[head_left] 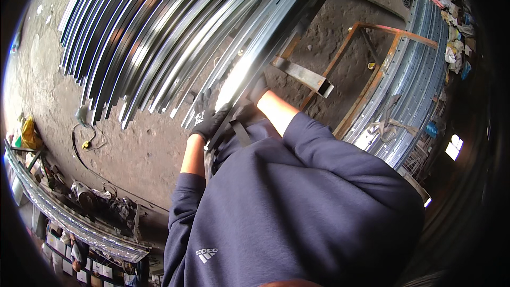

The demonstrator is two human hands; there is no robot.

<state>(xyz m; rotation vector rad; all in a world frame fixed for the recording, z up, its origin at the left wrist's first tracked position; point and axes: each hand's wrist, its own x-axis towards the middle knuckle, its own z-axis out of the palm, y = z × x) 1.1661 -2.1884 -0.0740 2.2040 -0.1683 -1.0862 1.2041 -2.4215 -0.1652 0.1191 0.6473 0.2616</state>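
Long, shiny steel profiles [159,37] lie side by side, their near ends stepped in front of me. My left hand [208,118], in a black glove, grips the nearest steel profile [239,74] close to its end, fingers over one side and thumb toward the other. Below that hand a short piece of the profile's end shows. My right hand [258,87], also in a dark glove, is against the right side of the same profile. Its fingers are hidden behind the metal and in shadow.
Right of me stands a rusty frame [366,69] with a square steel tube [305,76] jutting toward it. Beyond lies a stack of perforated metal strips [419,69] with a strap [390,125] on it. A cable [77,141] runs over the dirt floor at left, near a cluttered bench [79,223].
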